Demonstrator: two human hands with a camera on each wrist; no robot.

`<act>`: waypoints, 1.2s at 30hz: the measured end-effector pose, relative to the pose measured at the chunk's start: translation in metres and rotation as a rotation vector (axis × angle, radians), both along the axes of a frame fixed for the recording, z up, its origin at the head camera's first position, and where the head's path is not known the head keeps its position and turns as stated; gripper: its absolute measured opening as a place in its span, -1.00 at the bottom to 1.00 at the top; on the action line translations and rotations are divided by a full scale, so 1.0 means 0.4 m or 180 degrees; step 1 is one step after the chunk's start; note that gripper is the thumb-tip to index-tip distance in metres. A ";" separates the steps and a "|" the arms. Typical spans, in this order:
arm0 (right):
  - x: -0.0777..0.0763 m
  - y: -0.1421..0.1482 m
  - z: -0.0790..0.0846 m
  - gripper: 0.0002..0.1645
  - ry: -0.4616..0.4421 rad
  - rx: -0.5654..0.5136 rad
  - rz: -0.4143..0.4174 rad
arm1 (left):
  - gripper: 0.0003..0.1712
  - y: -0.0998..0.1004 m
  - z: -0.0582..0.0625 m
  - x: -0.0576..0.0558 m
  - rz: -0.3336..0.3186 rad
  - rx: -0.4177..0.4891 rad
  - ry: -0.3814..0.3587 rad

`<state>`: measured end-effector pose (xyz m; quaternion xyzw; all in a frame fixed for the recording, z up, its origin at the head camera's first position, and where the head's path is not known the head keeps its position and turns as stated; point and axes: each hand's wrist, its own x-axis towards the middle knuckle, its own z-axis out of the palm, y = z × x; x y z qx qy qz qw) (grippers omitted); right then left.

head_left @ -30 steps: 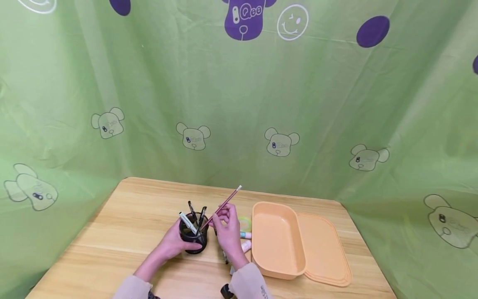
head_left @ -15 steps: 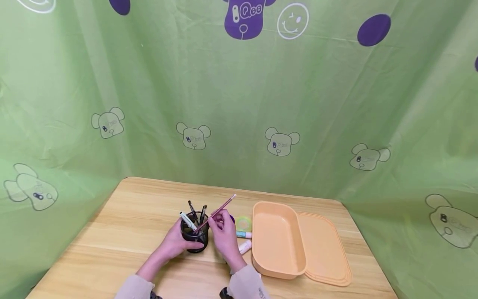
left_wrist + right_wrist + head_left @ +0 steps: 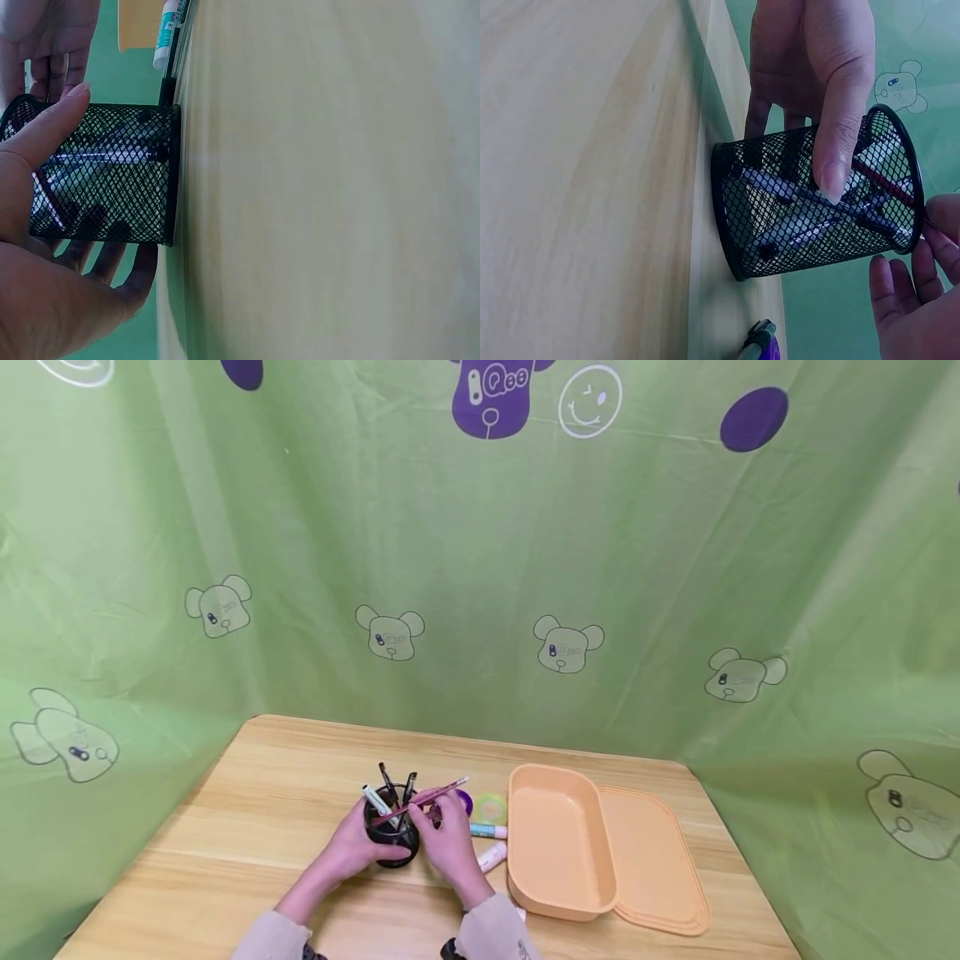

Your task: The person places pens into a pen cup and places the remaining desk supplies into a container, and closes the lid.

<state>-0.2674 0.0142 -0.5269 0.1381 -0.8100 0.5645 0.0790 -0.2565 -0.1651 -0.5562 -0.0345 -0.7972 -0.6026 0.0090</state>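
Observation:
My left hand (image 3: 352,843) grips a black mesh pen cup (image 3: 112,187) that stands upright on the table, thumb across the near side and fingers round the other. Inside the cup are a white pen (image 3: 378,802) and dark pens (image 3: 408,788), which show through the mesh. My right hand (image 3: 448,843) pinches a dark red pencil (image 3: 453,787) with a pale eraser end. The pencil lies slanted low across the cup's mouth, its eraser end up to the right and its other end inside the rim. In the right wrist view, the right fingers (image 3: 922,281) are right at the rim.
Right of the cup lie a teal-and-white stick (image 3: 487,831), a white tube (image 3: 492,857), a yellow-green ring (image 3: 491,809) and a purple round item (image 3: 467,802). A peach box (image 3: 562,843) stands beyond them, beside its flat lid (image 3: 656,860). A green curtain (image 3: 480,693) rises behind the table.
My right hand has lowered and tipped the pencil from steep to nearly flat, its eraser end dropping and its lower end shifting left over the cup. The left hand keeps its hold on the cup.

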 end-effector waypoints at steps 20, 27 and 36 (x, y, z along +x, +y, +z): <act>0.009 0.012 0.003 -0.85 -0.0128 0.0352 0.0100 | 0.18 0.001 -0.014 0.000 -0.0065 0.0105 0.0014; 0.005 0.028 0.000 -0.57 -0.0223 0.0094 0.0220 | 0.19 0.004 -0.013 -0.003 -0.0055 0.0145 -0.0010; 0.001 0.066 -0.008 -0.32 -0.0341 -0.0216 0.0450 | 0.18 -0.002 -0.003 -0.002 -0.0006 0.0029 0.0034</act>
